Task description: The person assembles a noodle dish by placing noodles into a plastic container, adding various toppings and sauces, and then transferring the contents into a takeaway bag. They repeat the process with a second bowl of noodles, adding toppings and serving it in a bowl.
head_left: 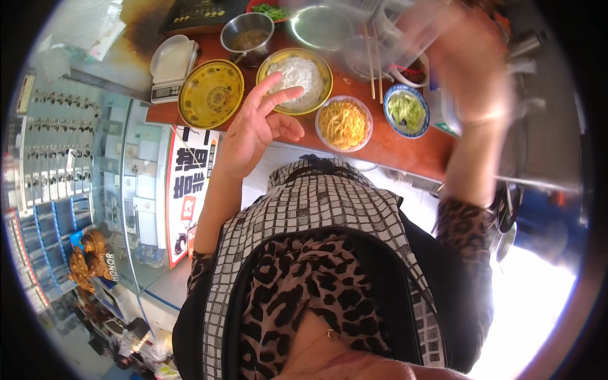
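Note:
My left hand (259, 123) hovers with fingers apart and nothing in it, above the table edge between an empty yellow patterned bowl (211, 94) and a yellow bowl of white noodles (304, 80). A clear round tub of yellow shredded food (344, 124) stands near the front edge. Right of it is a blue-and-white bowl of shredded green vegetable (406, 111). My right hand (468, 61) is blurred, raised at the upper right beside a clear plastic container (413, 35); whether it grips the container is unclear. Wooden chopsticks (370, 64) lie left of the container.
A white kitchen scale (172, 66) stands at the table's left end. Behind the bowls are a steel pot with brown liquid (247, 35), a round clear-looking lid or dish (320, 27) and chopped greens (269, 11). A glass display case (114, 156) stands to the left.

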The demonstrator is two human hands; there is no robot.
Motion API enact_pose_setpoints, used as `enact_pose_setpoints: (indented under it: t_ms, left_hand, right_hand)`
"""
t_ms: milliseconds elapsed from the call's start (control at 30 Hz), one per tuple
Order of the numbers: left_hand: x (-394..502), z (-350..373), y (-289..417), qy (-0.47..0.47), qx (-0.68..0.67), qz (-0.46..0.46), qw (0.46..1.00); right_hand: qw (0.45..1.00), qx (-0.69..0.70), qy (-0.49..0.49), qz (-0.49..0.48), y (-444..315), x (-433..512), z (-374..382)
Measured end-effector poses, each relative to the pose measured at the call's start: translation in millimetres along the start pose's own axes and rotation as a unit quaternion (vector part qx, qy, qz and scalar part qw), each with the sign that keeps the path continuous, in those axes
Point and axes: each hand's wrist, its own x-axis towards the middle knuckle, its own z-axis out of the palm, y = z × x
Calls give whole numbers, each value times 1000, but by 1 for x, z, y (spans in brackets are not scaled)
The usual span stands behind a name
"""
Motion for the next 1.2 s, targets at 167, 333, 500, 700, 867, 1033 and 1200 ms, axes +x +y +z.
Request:
enact_pose_setpoints:
  t_ms: [167,333,500,700,867,1033,1200]
  left_hand:
    - [-6,-30,-31,10,139,-155,978]
    - [-19,-37,-115,30,158,-244,956]
    - [-24,-43,-137,31,100,-211,972]
    - [-29,-48,-127,92,42,-196,975]
    - [-52,-47,-101,157,147,-111,970]
    - [-84,-48,-83,222,177,-109,953]
    - [-102,-48,-90,232,439,-78,864]
  right_hand:
    - [810,461,132,337,75,-105,111]
    - [866,175,249,397,123,-176,141]
    - [878,-246,319,260,156,-191,116]
    - [826,-542,104,110,182,-100,20]
    - [776,-617,-124,30,225,-47,-1]
    - [700,-659,-271,-40,251,-14,-20]
    - [832,-515,-195,60,213,-15,-31]
